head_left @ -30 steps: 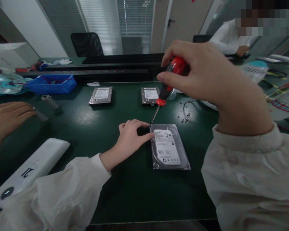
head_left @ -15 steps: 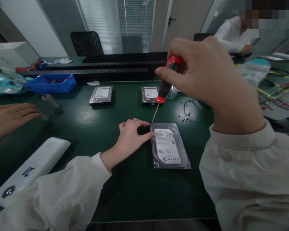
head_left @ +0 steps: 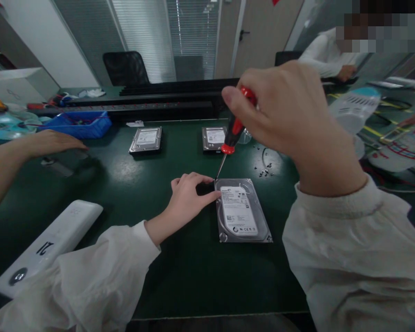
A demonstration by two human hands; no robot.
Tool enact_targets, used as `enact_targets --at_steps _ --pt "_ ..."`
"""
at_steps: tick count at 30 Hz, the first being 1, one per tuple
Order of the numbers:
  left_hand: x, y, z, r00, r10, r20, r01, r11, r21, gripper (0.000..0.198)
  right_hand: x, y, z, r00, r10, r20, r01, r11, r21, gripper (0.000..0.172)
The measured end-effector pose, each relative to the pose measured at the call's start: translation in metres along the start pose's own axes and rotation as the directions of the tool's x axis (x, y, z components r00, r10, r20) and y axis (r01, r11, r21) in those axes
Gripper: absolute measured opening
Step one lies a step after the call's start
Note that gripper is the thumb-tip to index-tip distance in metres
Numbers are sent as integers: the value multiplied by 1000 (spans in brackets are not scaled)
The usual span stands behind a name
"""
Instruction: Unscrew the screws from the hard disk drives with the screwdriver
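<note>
Touching the hard drive [head_left: 240, 212] at its back left corner, the left hand [head_left: 185, 198] is half spread, thumb and forefinger apart. The hard drive lies label-up on the table [head_left: 180, 281]. Further right, the right hand [head_left: 280, 110] is wrapped around a red-and-black screwdriver [head_left: 232, 131], its tip at that same corner.

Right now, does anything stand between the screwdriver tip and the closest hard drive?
Nothing visible does. The right hand holds the screwdriver, its tip at the hard drive's far left corner; the left hand is close beside it.
</note>
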State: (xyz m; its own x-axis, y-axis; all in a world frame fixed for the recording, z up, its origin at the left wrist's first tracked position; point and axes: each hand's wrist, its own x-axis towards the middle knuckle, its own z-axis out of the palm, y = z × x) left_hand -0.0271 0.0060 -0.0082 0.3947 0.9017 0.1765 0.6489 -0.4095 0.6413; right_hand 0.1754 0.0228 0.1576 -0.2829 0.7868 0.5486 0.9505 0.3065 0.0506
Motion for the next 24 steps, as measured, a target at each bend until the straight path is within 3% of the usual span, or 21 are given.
enact_targets --at_steps 3,5,8,11,14,17,20,22,24 --pt "0 0 0 1000 0 -4 0 1000 -5 33 0 4 10 981 -188 -56 196 941 277 38" --pt "0 1 0 1000 -4 -7 4 1000 -5 32 0 4 16 963 -224 -149 266 882 390 38" --pt "1 1 1 1000 -17 -5 17 1000 7 31 2 0 21 967 -128 -222 191 937 291 38" --pt "1 0 1 1000 -16 -1 16 1000 16 30 3 -2 18 981 -89 -174 122 974 192 43" --pt "2 -2 1 1000 -9 3 9 1000 14 31 3 2 16 982 -146 -123 180 926 333 32" --pt "1 -3 0 1000 -2 -3 2 1000 14 31 4 6 19 975 -133 -181 202 869 452 22" --pt "0 -3 0 1000 11 -10 -11 1000 13 30 4 6 23 972 -95 -215 170 917 361 29" --pt "0 -4 0 1000 13 -13 -13 1000 15 30 3 5 24 978 -103 -180 153 943 296 34" --pt "0 -5 1 1000 12 -14 -12 1000 19 30 3 6 24 978 -155 -139 194 922 336 34"
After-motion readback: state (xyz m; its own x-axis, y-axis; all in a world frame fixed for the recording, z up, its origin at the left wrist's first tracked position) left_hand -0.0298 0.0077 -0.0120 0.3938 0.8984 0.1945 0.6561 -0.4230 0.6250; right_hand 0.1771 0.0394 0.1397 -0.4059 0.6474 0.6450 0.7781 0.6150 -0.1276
